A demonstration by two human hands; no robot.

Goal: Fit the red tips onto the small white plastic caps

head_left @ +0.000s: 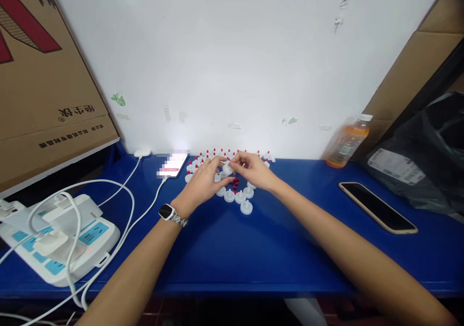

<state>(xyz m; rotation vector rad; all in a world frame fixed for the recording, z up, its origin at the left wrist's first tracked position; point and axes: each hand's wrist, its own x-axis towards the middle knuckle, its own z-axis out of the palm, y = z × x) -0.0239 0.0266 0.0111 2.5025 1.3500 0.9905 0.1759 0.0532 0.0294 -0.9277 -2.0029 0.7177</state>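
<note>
My left hand holds a white nozzle cap between thumb and fingers, above the blue table. The thumb and fingertips of my right hand pinch together at the top of that cap; what they grip there is hidden. Below the hands lies a small pile of red tips. Several white nozzle caps without red tips, one at the front, stand upright near the pile. Behind and to the left, several white caps with red tips on their nozzles stand in rows, partly covered by my hands.
A lit phone leans at the back left, beside a white power strip with looping cables. To the right are a dark phone, an orange drink bottle and a black plastic bag. A white wall panel closes the back.
</note>
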